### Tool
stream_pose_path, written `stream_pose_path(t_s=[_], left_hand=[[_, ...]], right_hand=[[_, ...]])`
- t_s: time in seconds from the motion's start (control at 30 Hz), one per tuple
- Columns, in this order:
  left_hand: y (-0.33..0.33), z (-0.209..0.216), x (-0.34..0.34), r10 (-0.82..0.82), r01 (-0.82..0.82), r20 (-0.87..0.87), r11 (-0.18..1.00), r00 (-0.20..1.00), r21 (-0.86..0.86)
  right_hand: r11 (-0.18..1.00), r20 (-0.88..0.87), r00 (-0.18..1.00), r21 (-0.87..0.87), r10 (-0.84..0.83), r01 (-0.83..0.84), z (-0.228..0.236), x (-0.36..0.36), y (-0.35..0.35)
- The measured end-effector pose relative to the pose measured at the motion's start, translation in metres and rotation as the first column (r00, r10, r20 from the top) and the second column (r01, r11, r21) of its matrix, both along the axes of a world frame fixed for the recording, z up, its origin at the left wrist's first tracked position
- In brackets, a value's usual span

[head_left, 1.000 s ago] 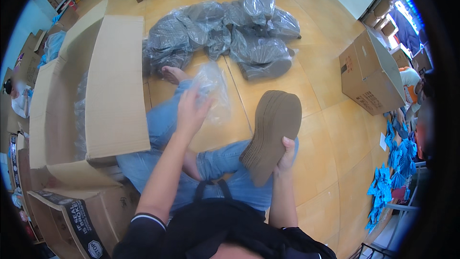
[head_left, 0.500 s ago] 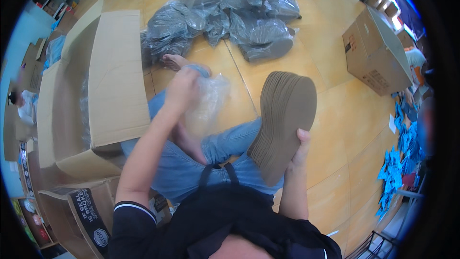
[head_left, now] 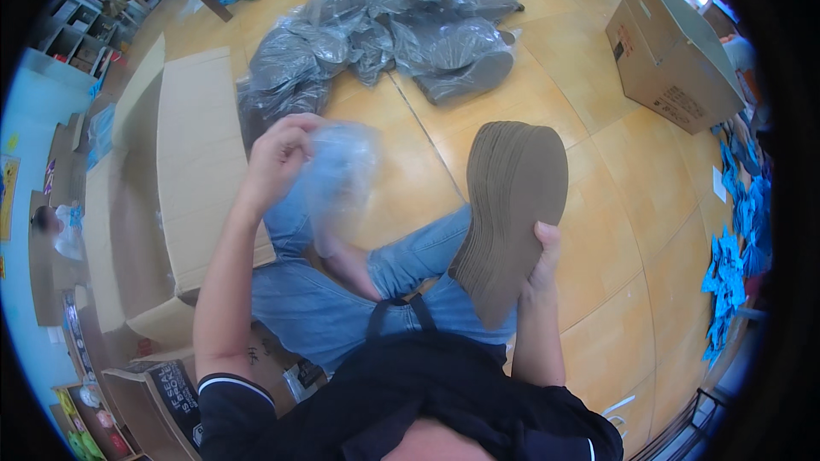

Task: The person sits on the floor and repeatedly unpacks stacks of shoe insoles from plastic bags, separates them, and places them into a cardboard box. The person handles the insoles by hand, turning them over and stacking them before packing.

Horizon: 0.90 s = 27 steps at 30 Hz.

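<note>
A thick stack of brown shoe insoles (head_left: 523, 205) stands tilted above my right knee. My right hand (head_left: 541, 263) is closed around its lower right side, the thumb lying across the front insole and the other fingers hidden behind. Off to the left, my left hand (head_left: 280, 158) pinches a clear plastic bag (head_left: 346, 166) that hangs from its fingers, blurred by motion. The bag looks empty and hangs over my left leg, apart from the insoles.
Several bagged bundles of dark insoles (head_left: 384, 30) lie heaped on the tiled floor ahead. An open cardboard box (head_left: 201, 162) stands close on my left, another box (head_left: 670, 60) at the far right. Blue pieces (head_left: 726, 282) are piled along the right.
My left hand has moved left and slightly down, drawing the plastic bag along. The right hand still holds the insoles in nearly the same place. The view has turned a little.
</note>
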<state>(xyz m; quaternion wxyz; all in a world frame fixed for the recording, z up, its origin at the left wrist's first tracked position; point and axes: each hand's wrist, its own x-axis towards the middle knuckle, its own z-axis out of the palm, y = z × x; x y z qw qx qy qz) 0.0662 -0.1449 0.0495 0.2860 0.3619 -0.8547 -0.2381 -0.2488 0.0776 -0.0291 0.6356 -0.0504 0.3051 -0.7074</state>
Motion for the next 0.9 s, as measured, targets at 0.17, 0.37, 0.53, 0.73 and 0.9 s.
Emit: stream_pose_path(t_s=[0.17, 0.37, 0.53, 0.73, 0.9], left_hand=[[0.007, 0.008, -0.016, -0.138, 0.183, 0.393, 0.98, 0.909, -0.077], [0.014, -0.017, -0.059, -0.162, 0.137, 0.364, 0.986, 0.917, 0.094], [0.017, -0.011, -0.065, -0.369, 0.333, 0.151, 0.917, 0.917, 0.22], [0.023, -0.002, -0.047, -0.256, 0.233, 0.006, 0.887, 0.967, 0.398], [0.033, 0.005, -0.045, -0.277, 0.282, 0.135, 0.959, 0.951, -0.018]], right_hand=[[0.999, -0.052, 0.998, -0.004, 0.038, -0.038, 0.012, 0.006, -0.003], [0.983, -0.143, 0.974, -0.021, 0.178, -0.182, 0.07, 0.032, 0.006], [0.883, -0.253, 0.849, 0.06, 0.464, -0.465, 0.089, 0.047, -0.019], [0.88, -0.423, 0.781, 0.098, 0.46, -0.466, 0.067, 0.059, -0.029], [0.896, -0.424, 0.791, 0.159, 0.441, -0.415, 0.049, 0.074, -0.033]])
